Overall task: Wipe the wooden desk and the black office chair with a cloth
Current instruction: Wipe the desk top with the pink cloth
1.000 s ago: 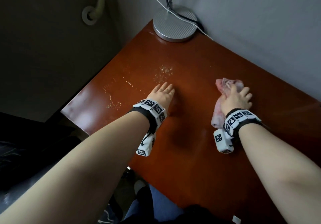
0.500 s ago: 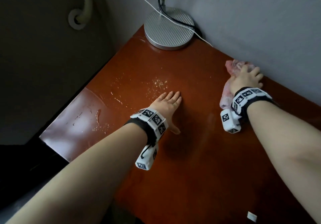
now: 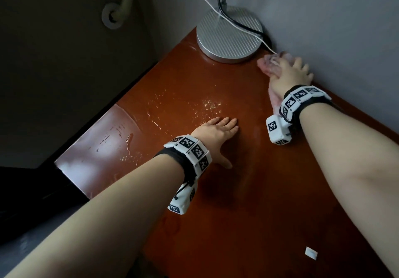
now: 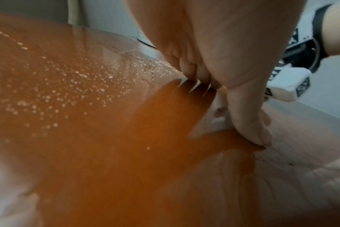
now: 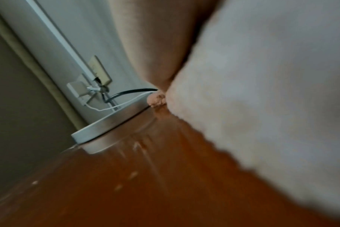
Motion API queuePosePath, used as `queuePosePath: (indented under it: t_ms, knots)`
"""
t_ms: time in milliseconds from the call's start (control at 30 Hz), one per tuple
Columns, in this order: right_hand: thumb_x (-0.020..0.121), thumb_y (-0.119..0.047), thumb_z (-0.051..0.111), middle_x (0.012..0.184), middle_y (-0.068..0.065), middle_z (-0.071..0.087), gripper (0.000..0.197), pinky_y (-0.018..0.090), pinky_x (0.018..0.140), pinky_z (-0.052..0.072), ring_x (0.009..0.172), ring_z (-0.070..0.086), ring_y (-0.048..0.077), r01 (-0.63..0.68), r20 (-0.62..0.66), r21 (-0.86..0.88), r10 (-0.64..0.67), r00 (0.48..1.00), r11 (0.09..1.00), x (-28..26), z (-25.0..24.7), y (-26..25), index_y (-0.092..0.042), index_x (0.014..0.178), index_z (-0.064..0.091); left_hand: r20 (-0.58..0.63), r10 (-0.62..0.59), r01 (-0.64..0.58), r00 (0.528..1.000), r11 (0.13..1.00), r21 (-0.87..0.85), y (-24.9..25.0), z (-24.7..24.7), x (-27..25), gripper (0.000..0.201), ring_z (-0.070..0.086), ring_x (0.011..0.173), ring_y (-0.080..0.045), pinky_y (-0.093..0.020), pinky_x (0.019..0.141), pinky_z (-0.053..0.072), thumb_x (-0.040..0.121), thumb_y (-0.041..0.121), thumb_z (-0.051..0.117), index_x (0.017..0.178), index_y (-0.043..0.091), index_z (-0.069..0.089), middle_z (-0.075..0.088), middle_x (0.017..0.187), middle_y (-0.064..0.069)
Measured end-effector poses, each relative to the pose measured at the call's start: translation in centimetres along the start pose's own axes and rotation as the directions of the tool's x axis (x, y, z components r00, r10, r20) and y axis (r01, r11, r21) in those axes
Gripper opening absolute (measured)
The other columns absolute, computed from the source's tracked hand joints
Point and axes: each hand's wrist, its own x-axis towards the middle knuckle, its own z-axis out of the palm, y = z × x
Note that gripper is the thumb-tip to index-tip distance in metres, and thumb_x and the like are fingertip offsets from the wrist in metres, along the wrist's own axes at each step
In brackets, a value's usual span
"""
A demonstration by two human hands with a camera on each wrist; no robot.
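The reddish-brown wooden desk [image 3: 248,191] fills the head view. My left hand [image 3: 218,130] lies flat and open on it near the middle, fingers straight, just short of a patch of water droplets [image 3: 209,105]. In the left wrist view that left hand [image 4: 213,61] touches the desk [image 4: 107,153] with its fingertips and thumb. My right hand [image 3: 291,72] grips a bunched pink cloth [image 3: 269,64] and presses it on the desk at the far edge, against the wall, right of the lamp base. The cloth [image 5: 272,92] fills the right wrist view. No chair is visible.
A round silver lamp base [image 3: 228,34] with black and white cables stands in the desk's far corner. A wall socket [image 5: 99,72] sits behind it. More wet streaks [image 3: 129,139] lie near the left edge. A small white scrap [image 3: 311,258] lies at the near right.
My right hand has slid the cloth away from me and leftwards along the wall, up to the lamp base. The left hand has stayed flat on the desk.
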Motion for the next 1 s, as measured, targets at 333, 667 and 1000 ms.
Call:
queuePosePath:
  t_ms: [333,667,1000]
  knots:
    - [0.084,-0.029,0.059,0.140,-0.004,0.035,0.042,0.043,0.096,0.029,0.119,0.035,0.030,0.257,0.075,0.030,-0.259,0.963,0.966,-3.4,0.2,-2.4,-0.037,0.125,0.053,-0.009,-0.065,0.065,0.998,0.995,0.075,1.2,-0.1,-0.8,0.104,-0.005,0.147,-0.019,-0.034,0.117,-0.007,0.081,0.062,0.058,0.152,0.013,0.000,-0.007,0.159,-0.004]
    - [0.084,-0.029,0.059,0.140,-0.005,0.034,0.042,0.043,0.098,0.026,0.123,0.032,0.027,0.269,0.116,0.029,-0.270,0.956,0.963,-11.5,1.1,-3.3,-0.041,0.124,0.051,-0.111,-0.132,0.143,0.985,0.986,0.090,2.3,1.9,-6.4,0.100,-0.012,0.146,-0.019,-0.032,0.114,-0.013,0.084,0.060,0.055,0.152,0.013,0.000,-0.012,0.159,-0.005]
    - [0.086,-0.030,0.057,0.141,-0.003,0.032,0.042,0.042,0.098,0.027,0.122,0.032,0.027,0.291,0.145,-0.004,-0.287,0.947,0.957,-20.2,1.7,-4.3,-0.039,0.126,0.048,-0.130,-0.443,0.429,0.887,0.895,-0.122,1.1,6.5,-15.7,0.121,-0.023,0.142,-0.019,-0.030,0.110,-0.018,0.075,0.071,0.056,0.148,0.013,-0.019,-0.028,0.154,-0.006]
